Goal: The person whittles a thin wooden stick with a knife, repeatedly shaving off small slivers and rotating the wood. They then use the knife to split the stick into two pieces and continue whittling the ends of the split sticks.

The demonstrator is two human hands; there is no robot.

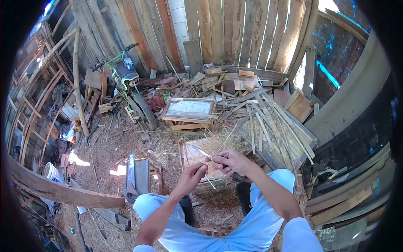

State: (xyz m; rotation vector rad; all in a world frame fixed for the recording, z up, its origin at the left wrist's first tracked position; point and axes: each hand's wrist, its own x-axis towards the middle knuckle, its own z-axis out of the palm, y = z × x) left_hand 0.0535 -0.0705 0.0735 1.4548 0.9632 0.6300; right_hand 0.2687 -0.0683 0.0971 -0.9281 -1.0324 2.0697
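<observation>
My right hand (231, 163) is closed around a knife (200, 150), its bright blade pointing up and to the left. Thumb and fingers of my left hand (192, 178) are pinched together close beside it. A thin wooden strip (228, 137) slants from the pinch past the knife toward the upper right. Another thin strip (211, 183) crosses at a different angle just right of my left fingertips. Below both hands, between my knees, is a low wooden board (187, 156), partly hidden by them.
A handsaw (131, 176) rests on a small stool-like frame (143, 175) at left. Ahead stands a wooden-framed panel (189, 108) with thin strips across it. Long slats (277, 126) are piled at right, scrap wood (235, 82) behind. A small motorbike (126, 75) leans at the back left.
</observation>
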